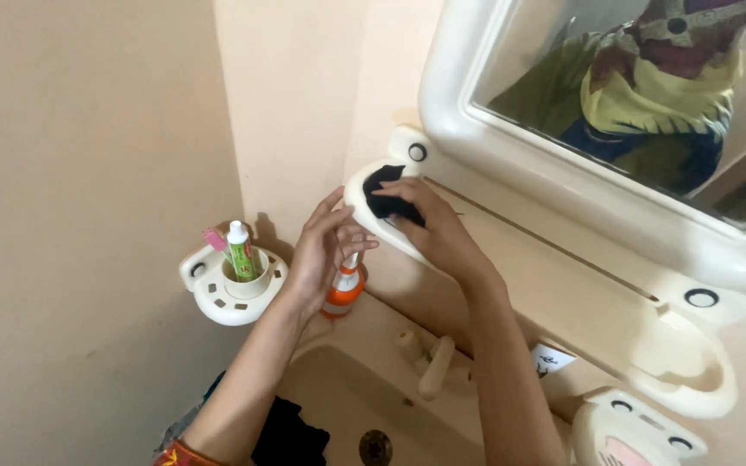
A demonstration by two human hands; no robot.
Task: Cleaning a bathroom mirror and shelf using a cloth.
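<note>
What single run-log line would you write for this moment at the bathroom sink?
right hand: presses black cloth on shelf end | left hand: open, beside shelf end, above orange spray bottle | sink below

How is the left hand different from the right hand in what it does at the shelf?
The right hand presses a dark cloth on the shelf end; the left hand holds nothing visible. The right hand lies palm down; the left hand has spread fingers below the shelf end. Both hands are bare.

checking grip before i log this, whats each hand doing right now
Left hand: open, fingers spread, holding nothing, beside the shelf end.
Right hand: pressing a black cloth on the shelf end.
</note>
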